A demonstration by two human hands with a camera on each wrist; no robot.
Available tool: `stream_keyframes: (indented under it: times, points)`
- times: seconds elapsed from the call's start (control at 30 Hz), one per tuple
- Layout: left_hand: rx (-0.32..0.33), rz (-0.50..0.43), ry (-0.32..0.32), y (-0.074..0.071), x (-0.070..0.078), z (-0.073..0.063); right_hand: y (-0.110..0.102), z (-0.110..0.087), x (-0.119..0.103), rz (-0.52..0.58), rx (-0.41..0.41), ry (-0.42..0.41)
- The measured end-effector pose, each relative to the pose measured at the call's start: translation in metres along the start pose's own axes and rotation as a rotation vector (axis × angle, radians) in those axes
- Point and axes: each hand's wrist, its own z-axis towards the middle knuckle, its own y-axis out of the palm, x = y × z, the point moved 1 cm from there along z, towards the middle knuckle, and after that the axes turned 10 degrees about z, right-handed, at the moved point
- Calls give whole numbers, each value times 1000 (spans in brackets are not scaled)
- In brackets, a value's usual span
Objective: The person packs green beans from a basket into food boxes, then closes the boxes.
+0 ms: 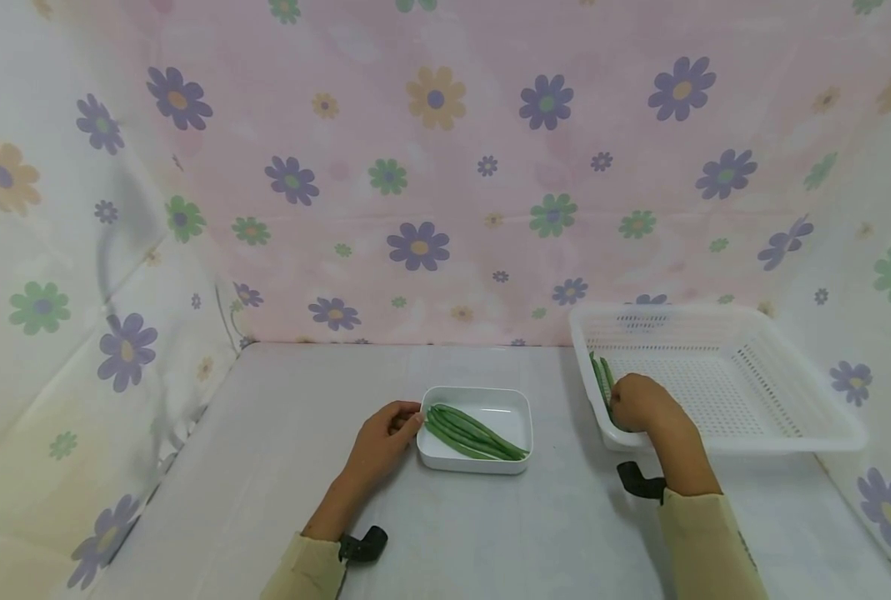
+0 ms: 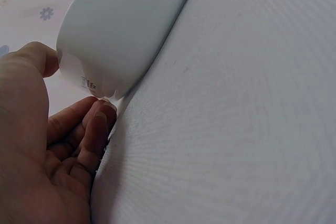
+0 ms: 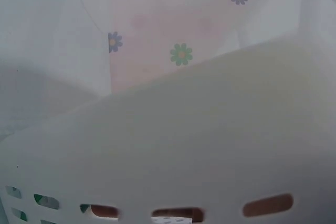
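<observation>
A small white rectangular dish [image 1: 474, 466] stands on the table with several green beans [image 1: 463, 429] lying slantwise in it. At its left end my left hand [image 1: 382, 439] holds it; in the left wrist view the thumb [image 2: 48, 62] is at the rim and the bent fingers [image 2: 95, 135] are low by the base. My right hand [image 1: 643, 404] reaches down inside the left wall of a white perforated basket [image 1: 715, 443]. More green beans [image 1: 598, 375] stick out past it along that wall. Its fingertips are hidden, and the right wrist view shows mostly basket wall [image 3: 173, 150].
The basket's left wall stands a short way right of the dish, and the basket reaches the right side of the white table [image 1: 295, 375]. Flower-printed cloth [image 1: 445, 183] encloses the back and both sides.
</observation>
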Motion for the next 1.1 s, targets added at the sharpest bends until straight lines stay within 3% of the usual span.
stream_keyframes:
  times: [0.3,0.53,0.73,1.1]
  points:
    - [3,1,-4,0,1,0,-1,0,-2,17,28,50]
    - [3,-5,-7,0,1,1,-4,-3,-2,90,143,86]
    - [0,-7,-5,0,1,0,-7,-6,-5,138,190,139]
    - [-1,0,-16,-1,3,-1,-13,-13,-5,162,302,128]
